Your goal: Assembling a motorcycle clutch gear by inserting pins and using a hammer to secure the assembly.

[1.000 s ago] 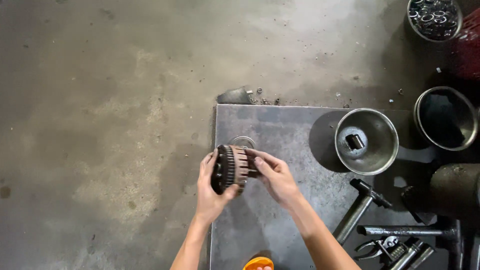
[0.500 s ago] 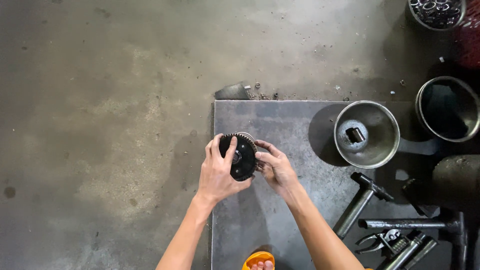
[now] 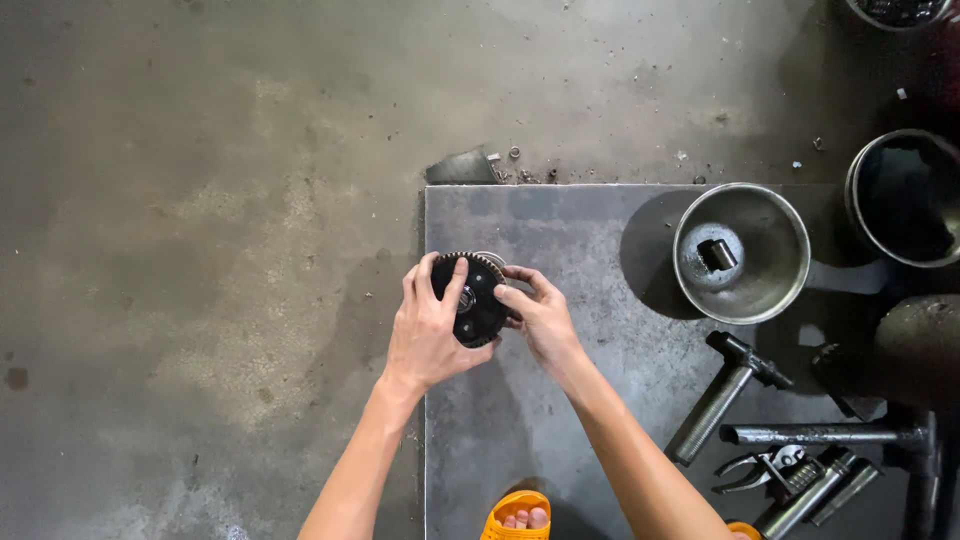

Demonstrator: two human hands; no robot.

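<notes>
Mid-handling step: black toothed gear (image 3: 470, 298) held flat-face-up just above grey metal plate (image 3: 560, 400), near its left edge. Left hand (image 3: 428, 332) clasping gear's left rim, right hand (image 3: 538, 318) pinching right rim. Next likely needs steady two-handed hold while turning or seating.

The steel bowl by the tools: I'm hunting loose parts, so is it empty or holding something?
Not empty. The bowl sits upright on the metal plate, with one small dark part lying in its bottom.
</notes>
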